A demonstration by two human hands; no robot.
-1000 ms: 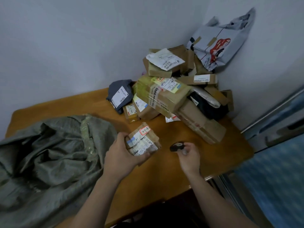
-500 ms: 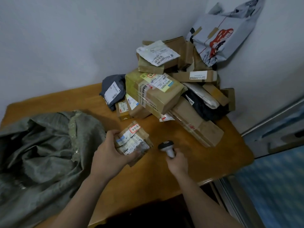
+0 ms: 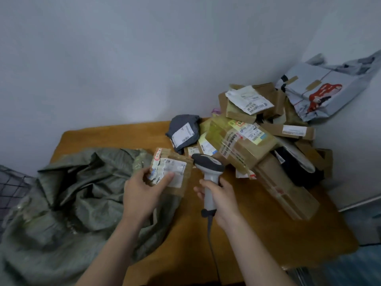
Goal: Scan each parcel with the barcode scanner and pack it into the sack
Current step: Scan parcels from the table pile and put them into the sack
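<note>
My left hand (image 3: 142,190) grips a small brown cardboard parcel (image 3: 172,171) with white labels, held above the edge of the crumpled grey-green sack (image 3: 68,203). My right hand (image 3: 221,198) holds the white barcode scanner (image 3: 209,174) by its handle, upright. Its dark grey head sits just right of the parcel and faces away from me. The scanner's cable hangs down toward me.
A pile of parcels (image 3: 253,145) fills the far right corner of the wooden table (image 3: 268,240): brown boxes, a dark grey mailer (image 3: 183,134), a pale printed bag (image 3: 323,91) leaning on the wall. White walls stand behind and to the right.
My right hand has raised the scanner upright beside the parcel. My left hand has turned the parcel and carried it left, over the sack's edge. My view has swung left.
</note>
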